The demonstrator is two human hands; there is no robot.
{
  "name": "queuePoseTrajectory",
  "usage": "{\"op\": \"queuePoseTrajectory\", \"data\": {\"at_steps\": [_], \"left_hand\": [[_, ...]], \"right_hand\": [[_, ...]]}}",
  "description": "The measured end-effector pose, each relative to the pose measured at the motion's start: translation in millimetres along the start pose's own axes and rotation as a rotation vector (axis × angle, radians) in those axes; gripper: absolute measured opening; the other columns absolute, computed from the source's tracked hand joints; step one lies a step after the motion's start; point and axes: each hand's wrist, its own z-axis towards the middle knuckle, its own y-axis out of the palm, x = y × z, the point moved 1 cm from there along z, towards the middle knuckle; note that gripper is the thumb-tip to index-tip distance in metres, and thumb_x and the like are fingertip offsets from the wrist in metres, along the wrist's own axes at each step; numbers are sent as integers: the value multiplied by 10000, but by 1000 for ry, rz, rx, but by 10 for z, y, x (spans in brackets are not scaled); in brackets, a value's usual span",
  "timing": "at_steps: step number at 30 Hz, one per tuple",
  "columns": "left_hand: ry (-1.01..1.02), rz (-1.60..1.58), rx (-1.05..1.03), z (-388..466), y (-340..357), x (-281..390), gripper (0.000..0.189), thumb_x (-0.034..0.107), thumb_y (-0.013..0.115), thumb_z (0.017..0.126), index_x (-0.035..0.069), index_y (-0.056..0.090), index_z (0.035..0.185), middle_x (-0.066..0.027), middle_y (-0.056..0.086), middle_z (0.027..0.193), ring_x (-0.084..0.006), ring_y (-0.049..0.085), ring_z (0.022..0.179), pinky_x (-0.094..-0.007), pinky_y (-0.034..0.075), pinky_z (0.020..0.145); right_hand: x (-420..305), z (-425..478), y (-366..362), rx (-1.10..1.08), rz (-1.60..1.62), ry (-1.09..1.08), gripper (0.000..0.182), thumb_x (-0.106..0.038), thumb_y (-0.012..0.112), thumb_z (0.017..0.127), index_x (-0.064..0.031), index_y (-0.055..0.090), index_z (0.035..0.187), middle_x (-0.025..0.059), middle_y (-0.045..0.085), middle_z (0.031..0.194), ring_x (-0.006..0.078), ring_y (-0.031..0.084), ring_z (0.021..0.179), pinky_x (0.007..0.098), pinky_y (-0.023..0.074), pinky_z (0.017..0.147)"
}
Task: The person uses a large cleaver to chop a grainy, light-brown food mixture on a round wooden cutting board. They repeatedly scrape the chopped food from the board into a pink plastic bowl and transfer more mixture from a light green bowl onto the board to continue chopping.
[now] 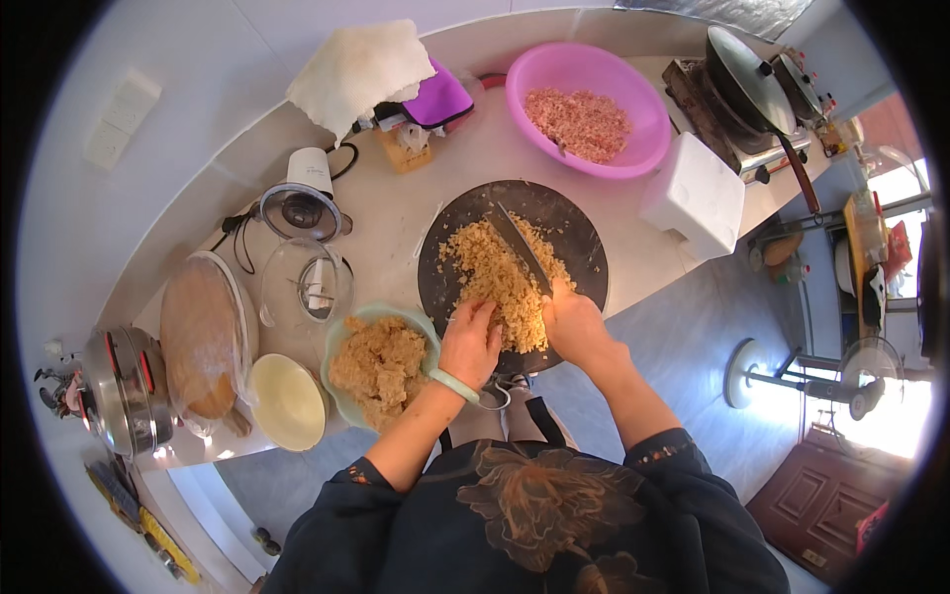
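Observation:
My right hand (575, 323) grips the handle of a kitchen knife (522, 249), whose blade stands among finely chopped yellowish food (490, 267). This food lies heaped on a round dark chopping board (586, 245). My left hand (470, 338), with a pale bangle at the wrist, touches the near left edge of the heap; its fingers are curved and partly hidden. Beside my left forearm a pale green scalloped bowl (335, 386) holds a lumpy mass of similar colour (382, 364). Beyond the board, a pink basin (646, 141) contains minced meat (579, 122).
At left stand an empty cream bowl (289, 402), a glass lid (308, 282), a plastic-covered oval dish (200, 334) and a steel pot (122, 390). A small chopper appliance (302, 208) is behind. To the right are a white box (701, 193) and a lidded pan (749, 78) on a gas stove.

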Motion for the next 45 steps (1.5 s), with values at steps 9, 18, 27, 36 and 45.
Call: {"op": "queuePoseTrajectory", "data": {"at_steps": [9,18,27,36,45], "left_hand": [[-151,62,17,-85,-134,-110,509,79,717,787,-47,553,1252,-248,490,1253,-407,529,1113,-452,453,957],[-394,70,-200,32,22,-193,688,129,750,786,-79,441,1365,-283,488,1246,-427,557,1121,-428,487,964],[-64,-15,57,361,310,45,489,23,624,834,-64,499,1299,-269,565,1184,-429,559,1100,-459,469,949],[303,229,36,384,443,-14,240,51,662,823,23,641,1061,-165,624,1106,-356,627,894,-429,506,772],[50,-107,140,253,139,25,99,24,671,831,31,688,929,-140,620,942,-342,613,871,-405,505,763]], "right_hand": [[-8,13,137,-83,-57,-51,166,-118,514,907,18,478,996,247,657,742,433,669,712,526,535,669],[34,31,480,-120,-52,-112,179,-159,516,942,6,463,988,228,639,726,440,647,688,540,499,611],[211,95,254,-66,-82,-9,182,-139,505,926,32,490,986,260,654,746,420,668,720,515,532,651],[286,179,61,19,-6,79,184,-158,522,927,19,506,973,282,656,787,467,653,776,542,519,709],[75,91,-44,-15,-8,11,214,-147,493,924,50,496,1006,278,655,751,464,660,736,532,532,680]]}}
